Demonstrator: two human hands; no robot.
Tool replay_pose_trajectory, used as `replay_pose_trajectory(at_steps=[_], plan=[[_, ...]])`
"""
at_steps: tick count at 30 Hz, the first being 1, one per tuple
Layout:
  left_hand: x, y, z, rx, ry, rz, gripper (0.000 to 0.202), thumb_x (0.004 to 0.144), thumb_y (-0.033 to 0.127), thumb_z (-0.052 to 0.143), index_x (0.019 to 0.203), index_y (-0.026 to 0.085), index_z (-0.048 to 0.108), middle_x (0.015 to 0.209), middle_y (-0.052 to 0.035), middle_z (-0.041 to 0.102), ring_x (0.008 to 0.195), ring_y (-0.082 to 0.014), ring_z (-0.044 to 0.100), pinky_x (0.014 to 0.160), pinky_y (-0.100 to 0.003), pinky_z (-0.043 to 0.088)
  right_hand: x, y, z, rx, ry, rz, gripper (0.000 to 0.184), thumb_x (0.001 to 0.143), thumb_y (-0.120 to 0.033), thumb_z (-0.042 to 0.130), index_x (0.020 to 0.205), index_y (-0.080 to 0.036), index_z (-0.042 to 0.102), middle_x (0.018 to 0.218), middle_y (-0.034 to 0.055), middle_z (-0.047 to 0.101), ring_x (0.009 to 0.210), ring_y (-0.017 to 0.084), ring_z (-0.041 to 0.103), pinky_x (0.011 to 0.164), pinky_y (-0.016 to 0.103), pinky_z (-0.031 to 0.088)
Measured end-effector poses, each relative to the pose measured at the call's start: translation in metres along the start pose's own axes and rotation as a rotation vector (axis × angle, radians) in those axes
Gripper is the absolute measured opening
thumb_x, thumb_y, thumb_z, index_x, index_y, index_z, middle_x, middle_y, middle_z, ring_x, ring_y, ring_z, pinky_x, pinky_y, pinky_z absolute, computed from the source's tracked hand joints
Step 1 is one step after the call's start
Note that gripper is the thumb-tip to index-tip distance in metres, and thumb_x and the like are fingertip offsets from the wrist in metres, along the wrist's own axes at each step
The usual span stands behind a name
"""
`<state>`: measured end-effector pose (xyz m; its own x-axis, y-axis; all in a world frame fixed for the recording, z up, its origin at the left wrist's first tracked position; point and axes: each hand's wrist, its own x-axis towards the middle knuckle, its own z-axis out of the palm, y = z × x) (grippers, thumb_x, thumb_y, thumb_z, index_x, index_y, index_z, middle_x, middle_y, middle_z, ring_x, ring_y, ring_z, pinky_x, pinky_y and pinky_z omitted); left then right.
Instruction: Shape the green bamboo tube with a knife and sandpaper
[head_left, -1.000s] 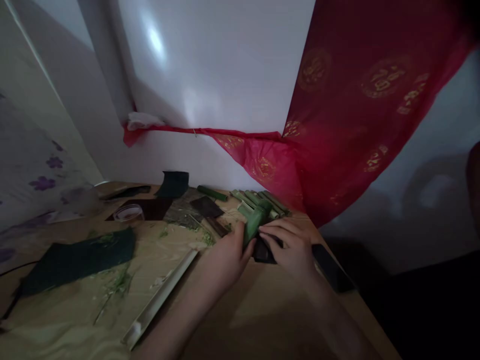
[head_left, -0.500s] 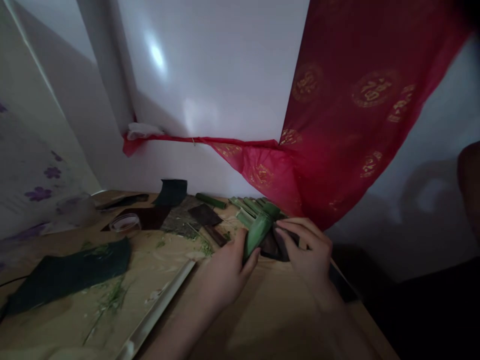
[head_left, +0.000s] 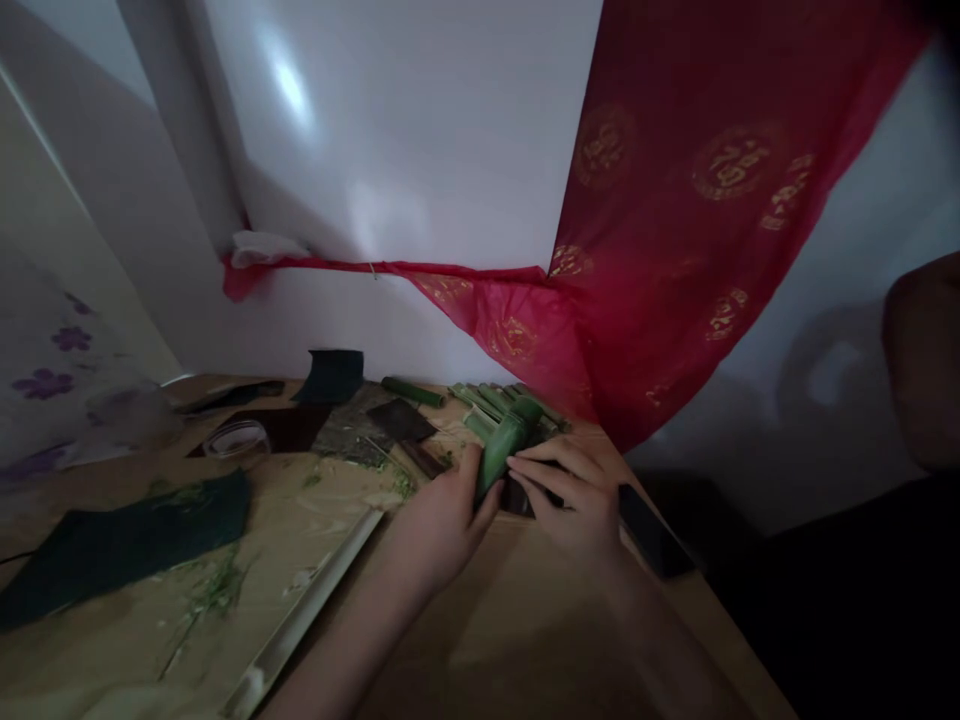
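Hands sit closer together than half a second ago. Our right hand (head_left: 574, 495) has slid left and down, so its fingertips now meet the green bamboo tube (head_left: 501, 450), where before they stood a little off it. Our left hand (head_left: 442, 520) has kept its place, wrapped around the tube's near end with the thumb along its side. The right hand lies with fingers stretched flat over a dark piece (head_left: 519, 497) on the worktop (head_left: 525, 640); we cannot tell whether it grips that piece or only presses on it.

The tube lies toward the far right corner of the worktop, its near end low in our grasp and its far end tilted up and away. It is round, smooth, glossy and mid-green.

We count:
- one tube in hand
- one loose green stick (head_left: 412, 392) by the far edge
- one bundle of green strips (head_left: 487, 398) just beyond the tube, at least five showing
- one dark green sheet (head_left: 127, 545) near the left edge
- one clear dish (head_left: 238, 440)
- one pale split strip (head_left: 307, 610) toward the near edge
- one flat black slab (head_left: 651, 535) at the right edge

One red cloth (head_left: 675, 250) hangs behind.
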<state>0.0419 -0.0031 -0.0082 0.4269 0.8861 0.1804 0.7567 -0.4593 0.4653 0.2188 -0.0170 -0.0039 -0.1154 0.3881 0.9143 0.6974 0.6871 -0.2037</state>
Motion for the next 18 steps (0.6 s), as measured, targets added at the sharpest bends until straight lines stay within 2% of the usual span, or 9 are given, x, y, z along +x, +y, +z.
replay_pose_trajectory(at_steps=[3,6,9,12,18], plan=[[0.001,-0.002,0.002,0.087,0.017,-0.015,0.028,0.1,0.04,0.037,0.119,0.02,0.042,0.095,-0.0101,0.072,0.083,-0.0272,0.072,0.059,-0.028,0.042,0.0,0.004,0.002,-0.03,0.013,0.059,0.024,0.085,-0.01,0.067,0.094,-0.029,0.078,0.083,0.0016,0.075,0.079,0.018,0.068,0.076,0.035,0.057],[0.004,-0.004,0.006,0.184,0.014,-0.008,0.027,0.1,0.04,0.036,0.116,0.019,0.044,0.099,-0.0111,0.071,0.082,-0.0276,0.073,0.058,-0.029,0.043,-0.002,0.011,0.005,-0.064,0.041,0.138,0.021,0.086,-0.011,0.067,0.091,-0.027,0.078,0.083,0.0019,0.074,0.081,0.019,0.068,0.077,0.035,0.057],[0.006,-0.006,0.009,0.237,0.007,0.004,0.025,0.1,0.039,0.036,0.113,0.019,0.045,0.097,-0.0107,0.07,0.079,-0.0272,0.072,0.055,-0.029,0.042,-0.006,0.013,0.007,-0.008,-0.044,0.142,0.019,0.086,-0.01,0.066,0.09,-0.025,0.077,0.084,0.0021,0.074,0.082,0.018,0.068,0.078,0.032,0.057],[0.006,-0.006,0.011,0.199,0.007,0.032,0.024,0.1,0.038,0.036,0.113,0.019,0.044,0.098,-0.0111,0.071,0.081,-0.0274,0.072,0.056,-0.03,0.042,-0.008,0.016,0.006,0.047,-0.143,0.146,0.018,0.084,-0.009,0.066,0.088,-0.024,0.076,0.084,0.0019,0.073,0.08,0.017,0.068,0.076,0.03,0.056],[0.006,-0.004,0.013,0.144,0.016,-0.003,0.028,0.101,0.042,0.035,0.114,0.019,0.044,0.094,-0.0112,0.071,0.082,-0.027,0.072,0.06,-0.03,0.043,-0.008,0.023,0.004,-0.048,-0.025,0.241,0.012,0.081,-0.011,0.069,0.083,-0.022,0.072,0.08,0.003,0.073,0.08,0.02,0.068,0.076,0.033,0.055]])
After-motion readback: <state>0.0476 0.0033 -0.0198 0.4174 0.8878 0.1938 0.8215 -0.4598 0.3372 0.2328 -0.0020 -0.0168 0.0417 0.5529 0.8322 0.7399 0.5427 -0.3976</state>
